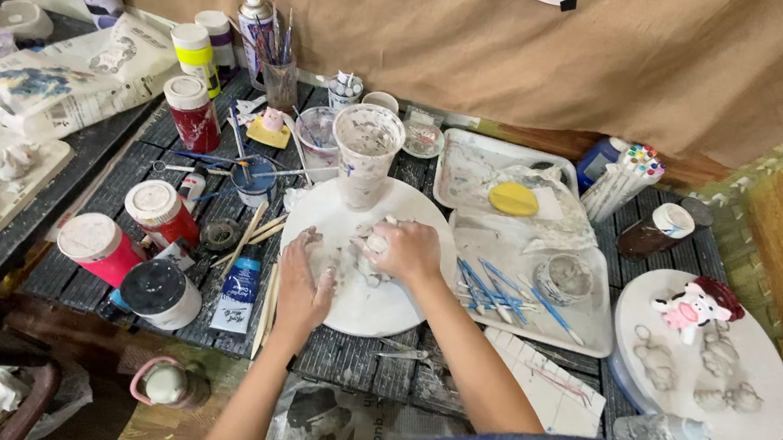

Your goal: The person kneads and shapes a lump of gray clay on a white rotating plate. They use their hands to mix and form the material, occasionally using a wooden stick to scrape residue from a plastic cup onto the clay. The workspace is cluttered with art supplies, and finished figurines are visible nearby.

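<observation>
A person's two bare hands work at a cluttered craft table. Nearest, the left hand (301, 284) lies flat and open, palm down on the near left rim of a round white board (371, 309), gripping nothing. Just beyond and to its right, the right hand (408, 251) curls closed over a pale clay lump (370, 245) at the board's middle; the lump pokes out toward the left hand, just apart from it. Farther back on the board stands a clay-smeared plastic cup (366, 152)
</observation>
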